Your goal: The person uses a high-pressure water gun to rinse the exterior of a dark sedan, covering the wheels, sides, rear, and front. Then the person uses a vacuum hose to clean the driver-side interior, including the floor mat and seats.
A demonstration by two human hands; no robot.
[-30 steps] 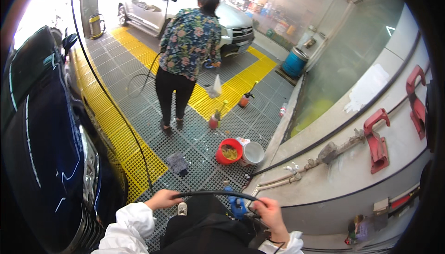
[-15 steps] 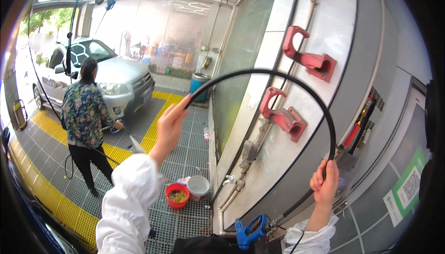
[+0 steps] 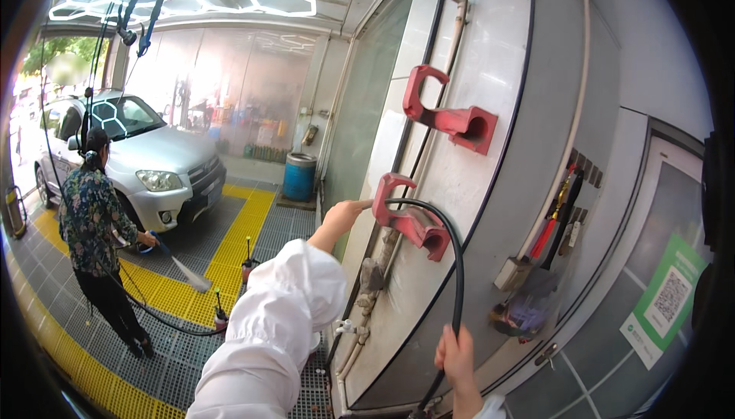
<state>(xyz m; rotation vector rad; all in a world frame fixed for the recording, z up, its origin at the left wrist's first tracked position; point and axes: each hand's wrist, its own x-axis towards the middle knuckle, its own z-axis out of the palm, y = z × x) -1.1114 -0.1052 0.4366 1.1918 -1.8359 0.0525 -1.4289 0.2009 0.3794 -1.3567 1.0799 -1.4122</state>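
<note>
A black hose (image 3: 458, 266) arches from the lower red wall hook (image 3: 413, 220) down to the bottom edge of the view. At the hook's left side, my left hand (image 3: 343, 221) is closed on the hose, its fingertips partly hidden by the hook. The hose passes through the hook's curved opening. Lower down, my right hand (image 3: 459, 361) wraps round the hanging length of hose. Above sits a second red hook (image 3: 448, 113) with nothing on it. White sleeves cover my forearms.
A person (image 3: 99, 235) at the left sprays the grated floor beside a silver car (image 3: 153, 159). A blue barrel (image 3: 298, 178) stands by the far wall. Pipes with a tap (image 3: 348, 327) run up the wall. Brushes and tools (image 3: 563, 212) hang at the right, near a door (image 3: 651, 296).
My left hand has brought the hose over to the lower hook, and the loop has narrowed. My right hand moved down and left. The blue spray gun has left the view.
</note>
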